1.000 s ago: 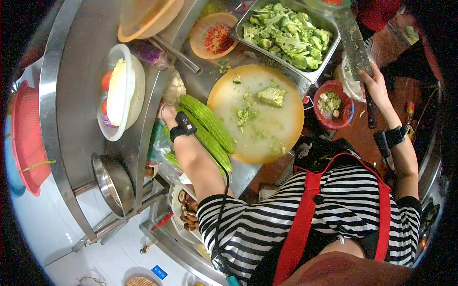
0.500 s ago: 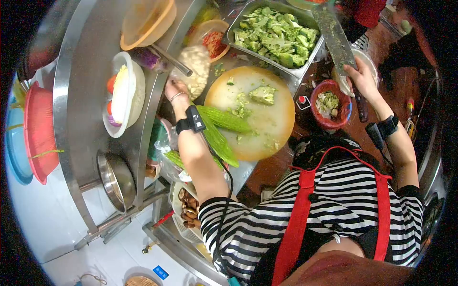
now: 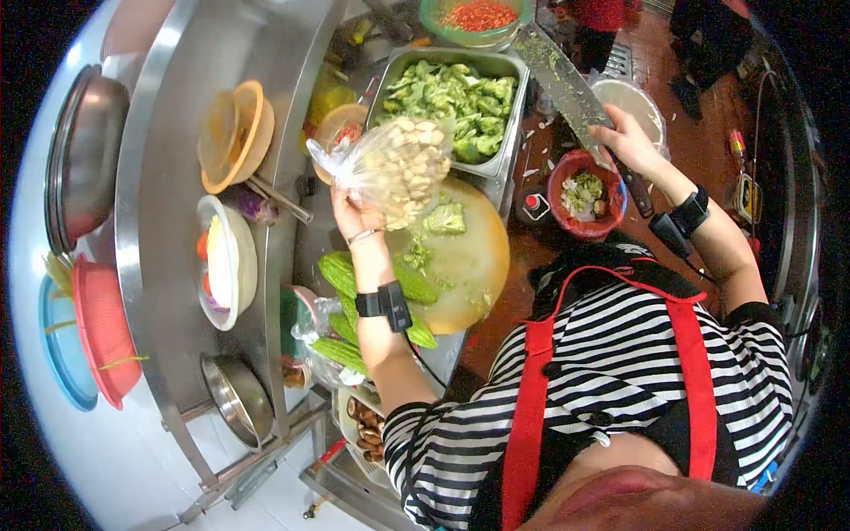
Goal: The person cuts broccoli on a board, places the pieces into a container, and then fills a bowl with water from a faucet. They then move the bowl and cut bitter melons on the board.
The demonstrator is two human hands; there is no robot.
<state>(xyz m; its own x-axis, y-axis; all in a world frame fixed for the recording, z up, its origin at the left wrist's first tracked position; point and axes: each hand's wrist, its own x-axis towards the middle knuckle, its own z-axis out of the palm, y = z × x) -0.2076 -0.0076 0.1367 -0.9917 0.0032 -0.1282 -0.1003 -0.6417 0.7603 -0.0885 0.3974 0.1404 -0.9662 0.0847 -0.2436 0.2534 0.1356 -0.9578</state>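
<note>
My left hand (image 3: 356,215) is closed on a clear plastic bag of pale pieces (image 3: 405,168), held up over the left edge of the round cutting board (image 3: 485,257). A piece of broccoli (image 3: 445,219) and green crumbs lie on the board. Green bitter melons (image 3: 345,274) rest beside the board under my left forearm. My right hand (image 3: 627,142) grips a wide cleaver (image 3: 562,88) near its handle, the blade pointing up and left, above a red bowl of scraps (image 3: 582,195). Cut broccoli fills a metal tray (image 3: 522,106) behind the board.
A bowl of chopped red pepper (image 3: 478,16) stands behind the tray. On the steel shelf (image 3: 168,177) at left are an orange basin (image 3: 257,133), a white bowl (image 3: 241,265) and a metal bowl (image 3: 237,398). Mushrooms (image 3: 365,425) sit lower down. A person's dark-clad legs (image 3: 695,44) show at upper right.
My left hand has lifted the bag from beside the board to above it. My right hand still holds the cleaver. The whole view has shifted, with the shelf items now lower.
</note>
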